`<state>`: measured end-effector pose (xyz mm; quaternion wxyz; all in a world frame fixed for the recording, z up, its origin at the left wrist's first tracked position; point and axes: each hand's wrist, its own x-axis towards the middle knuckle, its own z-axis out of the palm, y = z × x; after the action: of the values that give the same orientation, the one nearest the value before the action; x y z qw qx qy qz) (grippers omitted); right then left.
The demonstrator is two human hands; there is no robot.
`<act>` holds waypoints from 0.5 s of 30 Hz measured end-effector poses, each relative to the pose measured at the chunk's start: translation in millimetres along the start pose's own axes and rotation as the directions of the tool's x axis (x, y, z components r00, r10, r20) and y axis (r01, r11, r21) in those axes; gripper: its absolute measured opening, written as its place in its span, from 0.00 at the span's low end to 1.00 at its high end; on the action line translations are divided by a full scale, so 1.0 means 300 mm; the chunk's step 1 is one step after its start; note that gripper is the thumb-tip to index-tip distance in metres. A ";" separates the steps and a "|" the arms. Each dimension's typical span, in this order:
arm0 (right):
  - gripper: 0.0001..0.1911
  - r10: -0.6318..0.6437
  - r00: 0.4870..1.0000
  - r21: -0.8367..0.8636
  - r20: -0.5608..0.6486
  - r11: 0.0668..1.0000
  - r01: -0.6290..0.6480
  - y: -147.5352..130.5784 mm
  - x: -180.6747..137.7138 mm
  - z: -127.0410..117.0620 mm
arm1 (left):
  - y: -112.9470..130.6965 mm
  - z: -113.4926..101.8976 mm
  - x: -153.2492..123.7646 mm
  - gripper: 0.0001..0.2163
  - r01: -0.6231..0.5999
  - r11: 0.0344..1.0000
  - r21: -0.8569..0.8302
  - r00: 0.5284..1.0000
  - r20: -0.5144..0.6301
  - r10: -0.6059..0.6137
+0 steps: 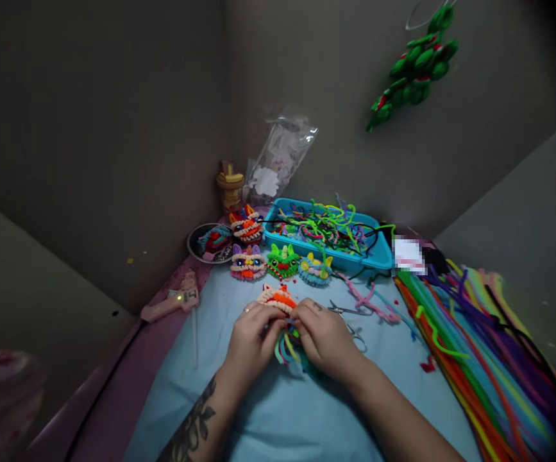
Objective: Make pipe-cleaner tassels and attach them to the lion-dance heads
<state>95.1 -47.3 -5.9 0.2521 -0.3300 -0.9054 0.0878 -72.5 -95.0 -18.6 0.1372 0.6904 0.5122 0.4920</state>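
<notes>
My left hand (257,332) and my right hand (319,330) meet at the middle of the light blue cloth, fingertips pinched close together. Between them is an orange-and-cream pipe-cleaner head (278,298), its upper part showing beyond my fingers. Several coloured strands (286,350) hang below my fingertips, green, yellow and pale blue among them. My fingers hide where the strands meet the head. Just past the work stand a purple-and-pink head (247,263), a green head (282,261) and a blue-and-yellow head (316,269). Scissors (356,337) lie partly behind my right hand.
A blue tray (378,256) of tangled pipe-cleaner scraps stands at the back. Long pipe cleaners (474,359) are heaped at right. A pink glue gun (174,303) with a lit light and a glue stick (194,339) lie left. Behind are a bowl (193,242) and an orange head (247,226).
</notes>
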 end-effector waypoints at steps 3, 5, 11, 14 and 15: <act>0.07 -0.004 1.000 0.102 0.012 0.995 0.003 -0.008 0.001 -0.014 | 0.001 0.002 -0.003 0.04 0.000 1.000 0.025 1.000 -0.017 0.000; 0.07 -0.001 1.000 0.128 0.006 0.992 0.000 -0.011 0.001 -0.017 | 0.004 0.001 -0.003 0.04 -0.010 1.000 0.027 1.000 -0.019 0.010; 0.09 -0.018 1.000 0.061 -0.007 0.998 0.019 0.003 -0.002 -0.004 | 0.008 -0.010 -0.020 0.08 -0.015 1.000 0.006 0.999 -0.040 0.015; 0.11 -0.030 0.999 -0.019 -0.012 0.999 0.030 0.009 -0.002 0.000 | 0.007 -0.020 -0.053 0.08 0.026 1.000 0.009 0.995 -0.093 -0.025; 0.11 -0.034 0.999 -0.047 -0.015 0.998 0.033 0.009 -0.002 0.001 | 0.007 -0.024 -0.065 0.08 0.021 1.000 0.010 0.994 -0.107 -0.020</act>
<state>96.8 -45.6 -7.3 0.2529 -0.3211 -0.9107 0.0599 -76.9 -114.8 -24.3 0.1106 0.6586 0.5285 0.5240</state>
